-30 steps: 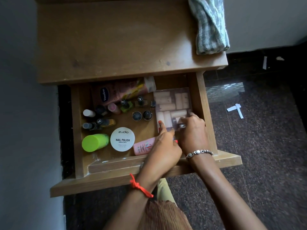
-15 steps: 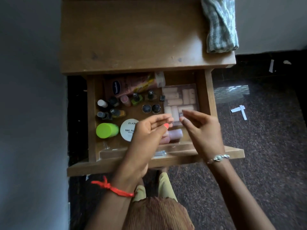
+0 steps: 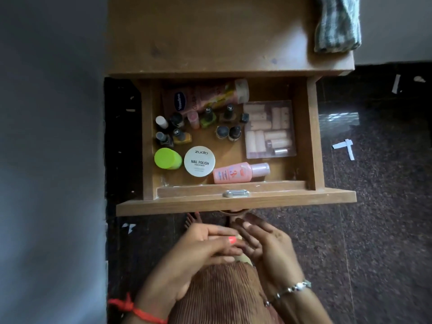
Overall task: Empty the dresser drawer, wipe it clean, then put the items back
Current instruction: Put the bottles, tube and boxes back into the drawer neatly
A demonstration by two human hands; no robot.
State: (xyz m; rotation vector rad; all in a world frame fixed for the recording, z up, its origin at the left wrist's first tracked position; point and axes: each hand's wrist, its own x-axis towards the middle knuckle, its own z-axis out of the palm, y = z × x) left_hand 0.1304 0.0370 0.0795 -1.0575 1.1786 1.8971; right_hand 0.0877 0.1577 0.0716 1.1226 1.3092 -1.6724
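Drawer (image 3: 233, 202) holds polish bottles (image 3: 180, 134) and a clear box (image 3: 268, 129) — dresser top (image 3: 210, 38) (wooden) bears a checked cloth (image 3: 336, 26).

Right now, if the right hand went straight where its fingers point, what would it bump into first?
Probably the drawer front, near its metal latch. The right hand may be higher than it, though; depth is unclear.

One tube (image 3: 205, 97), one green jar (image 3: 167, 158), one wipes tub (image 3: 199, 161), one pink bottle (image 3: 236, 173), one clear box (image 3: 268, 129), perhaps ten polish bottles (image 3: 178, 135).

Dark speckled floor (image 3: 385, 230), white paper scraps (image 3: 343, 146) on floor at rt, grey wall (image 3: 46, 160) left of floor
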